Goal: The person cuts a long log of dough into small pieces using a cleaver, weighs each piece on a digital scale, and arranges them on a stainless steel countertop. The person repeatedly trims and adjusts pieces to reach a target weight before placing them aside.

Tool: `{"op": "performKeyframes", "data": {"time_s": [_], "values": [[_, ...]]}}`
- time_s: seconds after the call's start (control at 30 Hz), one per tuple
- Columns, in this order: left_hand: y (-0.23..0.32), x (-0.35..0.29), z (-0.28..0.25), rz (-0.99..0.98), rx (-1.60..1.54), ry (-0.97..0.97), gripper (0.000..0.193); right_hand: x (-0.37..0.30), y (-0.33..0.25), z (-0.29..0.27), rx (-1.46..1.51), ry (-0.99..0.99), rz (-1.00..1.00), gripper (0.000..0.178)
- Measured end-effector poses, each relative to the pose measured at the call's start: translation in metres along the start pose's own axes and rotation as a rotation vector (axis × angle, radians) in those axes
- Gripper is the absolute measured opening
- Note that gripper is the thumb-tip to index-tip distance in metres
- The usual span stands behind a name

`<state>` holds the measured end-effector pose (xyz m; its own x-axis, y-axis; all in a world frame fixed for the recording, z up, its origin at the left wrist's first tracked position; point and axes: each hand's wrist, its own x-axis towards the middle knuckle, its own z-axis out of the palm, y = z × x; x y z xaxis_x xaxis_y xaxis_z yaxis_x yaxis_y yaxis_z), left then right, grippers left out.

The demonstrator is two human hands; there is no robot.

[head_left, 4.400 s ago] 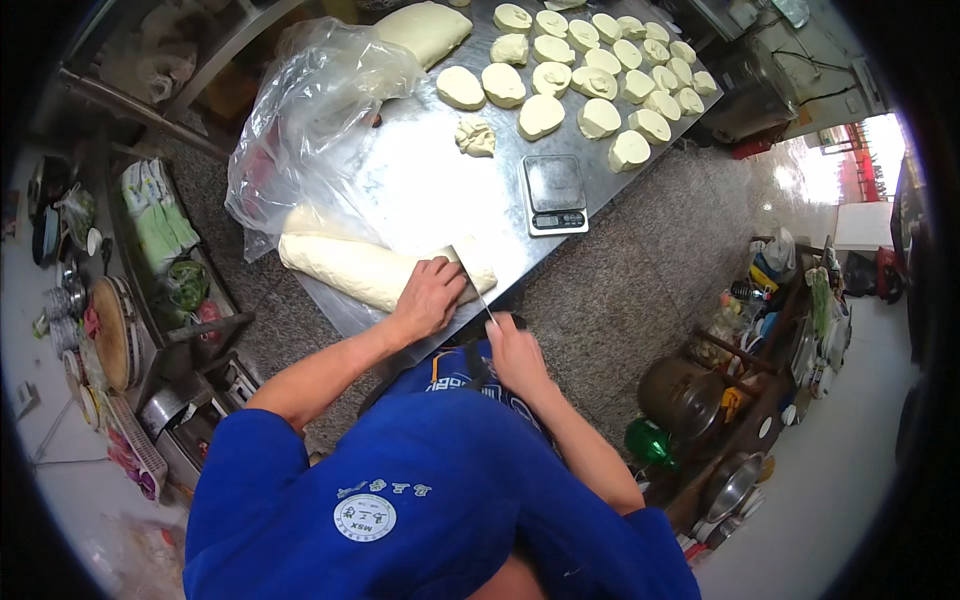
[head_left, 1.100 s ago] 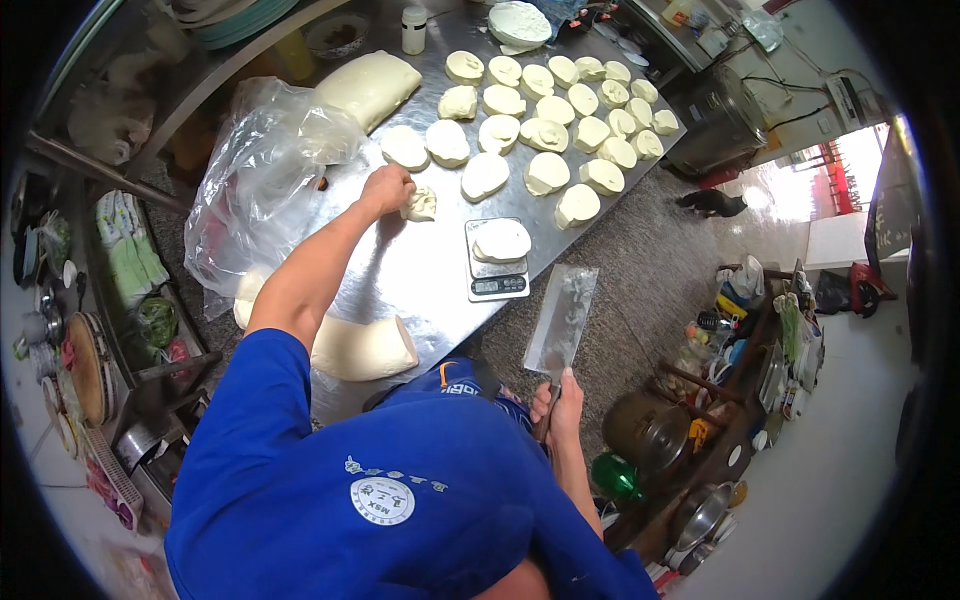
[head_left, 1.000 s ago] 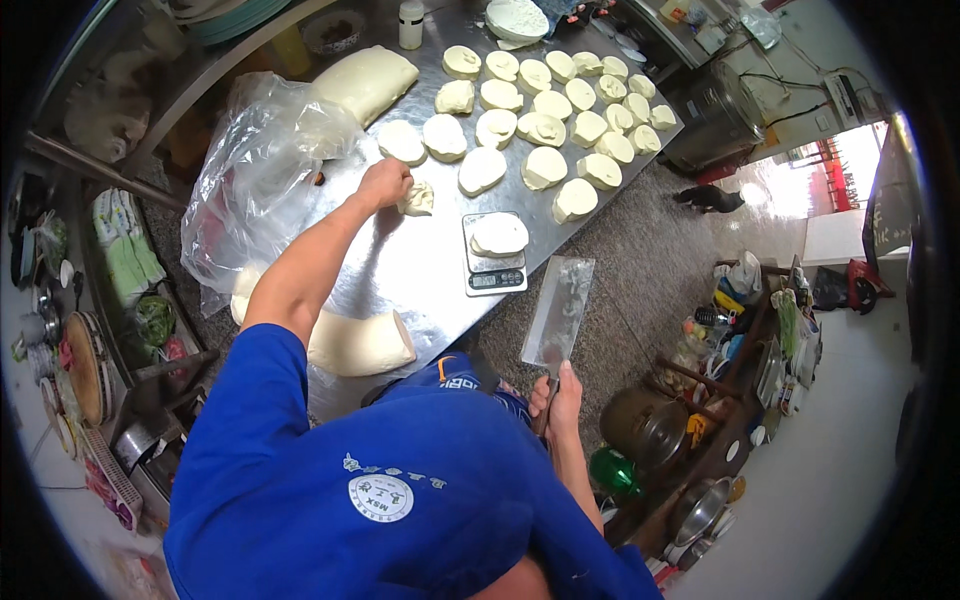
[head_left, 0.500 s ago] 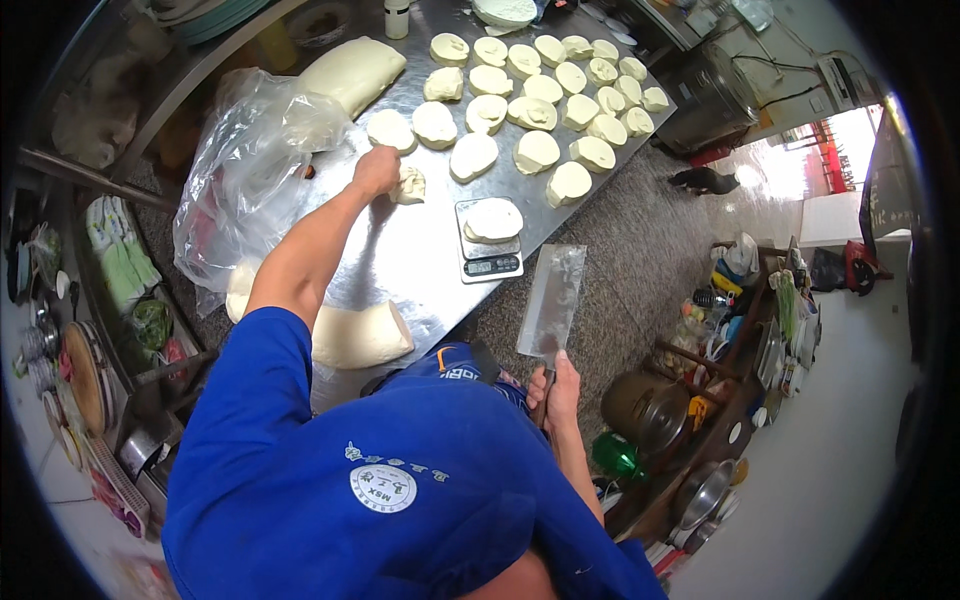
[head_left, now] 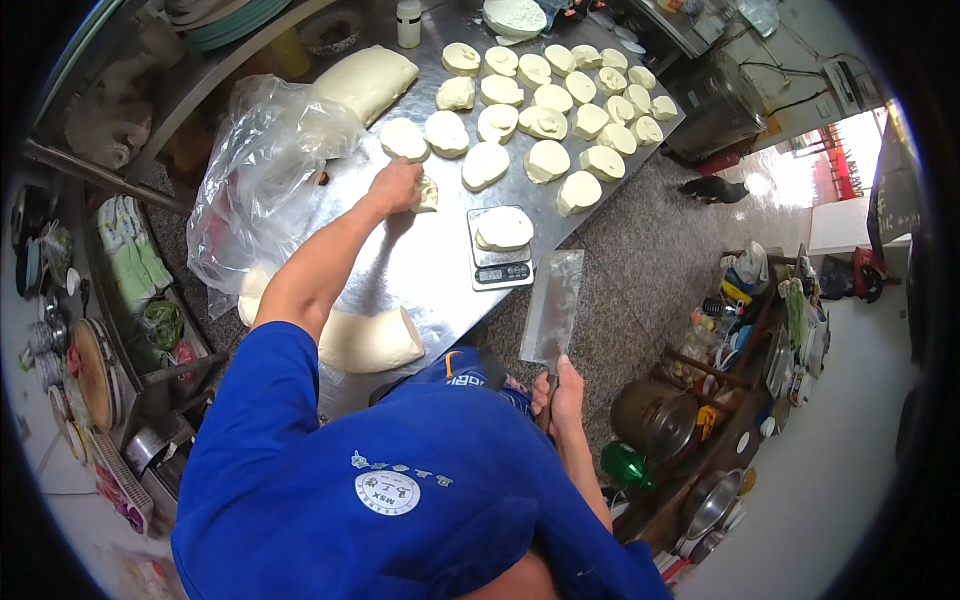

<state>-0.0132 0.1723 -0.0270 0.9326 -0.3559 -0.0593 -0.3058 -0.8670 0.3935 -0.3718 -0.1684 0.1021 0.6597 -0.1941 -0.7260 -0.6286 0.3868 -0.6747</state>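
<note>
My left hand (head_left: 398, 186) reaches over the metal table with its fingers closed around a small, ragged dough piece (head_left: 428, 195), partly hidden by the hand. In my right hand (head_left: 562, 395) is a cleaver (head_left: 553, 305), gripped by the handle with its broad blade pointing away from me, beside the table edge. A digital kitchen scale (head_left: 502, 275) with a round dough piece (head_left: 504, 229) on it sits between the two hands. A thick dough roll (head_left: 372, 340) lies near my body, partly behind my left arm.
Several cut dough rounds (head_left: 547, 160) cover the far right of the table (head_left: 445, 255). A large dough slab (head_left: 368, 84) lies at the back left beside a crumpled clear plastic sheet (head_left: 262, 170). A white bottle (head_left: 408, 24) and a bowl of white powder (head_left: 514, 16) stand farther back.
The whole view has shifted slightly. My left hand has moved a little toward the right and covers more of the small dough piece. The cleaver stays in my right hand.
</note>
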Motion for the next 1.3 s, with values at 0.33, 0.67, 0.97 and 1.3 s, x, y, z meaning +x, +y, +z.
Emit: {"op": "performKeyframes", "data": {"time_s": [0.33, 0.67, 0.97, 1.3], "values": [[-0.033, -0.001, -0.013, -0.311, -0.282, 0.222, 0.025, -0.004, -0.002, 0.001, 0.054, 0.011, -0.014, 0.037], [-0.03, 0.004, 0.026, -0.145, -0.217, 0.405, 0.019, -0.005, 0.0, 0.007, -0.102, -0.023, -0.062, 0.036], [-0.007, -0.009, -0.006, -0.575, -1.412, 0.219, 0.018, -0.004, 0.003, 0.007, 0.038, 0.024, -0.105, 0.038], [0.159, -0.02, 0.039, 0.399, -0.391, 0.445, 0.031, -0.004, 0.011, -0.003, 0.003, -0.001, -0.138, 0.033]]}}
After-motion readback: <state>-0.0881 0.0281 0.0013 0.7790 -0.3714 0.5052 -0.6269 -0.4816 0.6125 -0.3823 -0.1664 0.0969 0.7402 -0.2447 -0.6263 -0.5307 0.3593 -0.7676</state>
